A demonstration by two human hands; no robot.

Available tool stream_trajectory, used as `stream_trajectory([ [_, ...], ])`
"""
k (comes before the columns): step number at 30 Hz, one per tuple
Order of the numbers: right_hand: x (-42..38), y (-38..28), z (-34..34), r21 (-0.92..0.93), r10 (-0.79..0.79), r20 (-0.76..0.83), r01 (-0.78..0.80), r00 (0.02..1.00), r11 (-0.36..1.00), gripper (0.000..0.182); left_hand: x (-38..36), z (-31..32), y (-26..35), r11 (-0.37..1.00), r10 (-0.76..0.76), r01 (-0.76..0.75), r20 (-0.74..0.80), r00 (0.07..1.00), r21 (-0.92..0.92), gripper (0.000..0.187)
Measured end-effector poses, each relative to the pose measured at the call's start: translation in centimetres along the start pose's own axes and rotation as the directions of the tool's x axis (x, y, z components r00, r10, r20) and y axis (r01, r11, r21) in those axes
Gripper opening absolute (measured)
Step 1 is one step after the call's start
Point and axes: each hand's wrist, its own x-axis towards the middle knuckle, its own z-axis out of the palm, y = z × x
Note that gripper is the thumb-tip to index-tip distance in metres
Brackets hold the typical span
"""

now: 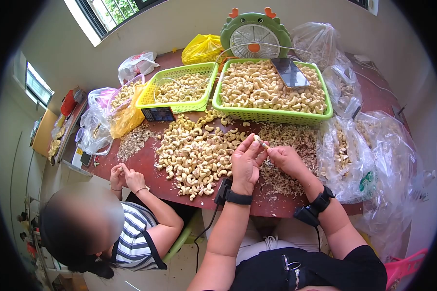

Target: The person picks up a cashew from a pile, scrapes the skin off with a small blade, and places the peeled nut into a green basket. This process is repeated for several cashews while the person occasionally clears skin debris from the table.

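A: Where is the cashew (258, 140)?

B: Just right of the frame's centre, raised above the worktop (145, 160). The left hand (245, 162) pinches it at its fingertips, thumb and fingers closed narrow around its lower part.

A: Which way does it point?

B: Its long axis runs roughly up and down in the frame, tilted a little to the left, the free pale end toward the top of the frame. It is too small to tell more.

A: And the right hand (286, 157)?

B: Just beside the nut, fingers curled in, tips meeting the left hand's at the cashew. Whether it grips the nut itself or only touches it, I cannot tell.

A: What lies beneath?

B: A loose pile (194, 155) of cashews left of the hands, and husks (289, 140) under and behind the right hand. Both wrists wear black bands with a cable.

A: Farther back?

B: At upper centre a green basket (272, 116) full of cashews, a phone (290, 72) lying on them. To its left a yellow-green basket (177, 104), part filled. Behind them a green fan (255, 34).

A: To the sides?

B: Clear bags (374, 160) of nuts at the right; more bags at upper left. At lower left another person in a striped top, hands (126, 177) together at the worktop's edge.
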Motion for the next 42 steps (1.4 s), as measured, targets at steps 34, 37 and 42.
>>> stream_trajectory([
  [34, 0.01, 0.20, -0.16, -0.071, 0.010, -0.004, -0.010, 1.000, 0.997, 0.041, -0.10, -0.30, -0.13, 0.996, 0.007, -0.009, 0.031, 0.999, 0.086, 0.029],
  [37, 0.15, 0.41, -0.16, -0.056, 0.031, -0.021, -0.032, 0.999, 0.998, 0.040, -0.18, -0.20, -0.22, 0.996, 0.016, -0.019, 0.031, 0.999, 0.082, 0.029],
  [42, 0.17, 0.40, -0.05, -0.065, 0.040, -0.010, -0.041, 0.999, 0.997, 0.039, -0.08, -0.39, -0.28, 0.998, 0.017, -0.018, 0.025, 1.000, 0.063, 0.030],
])
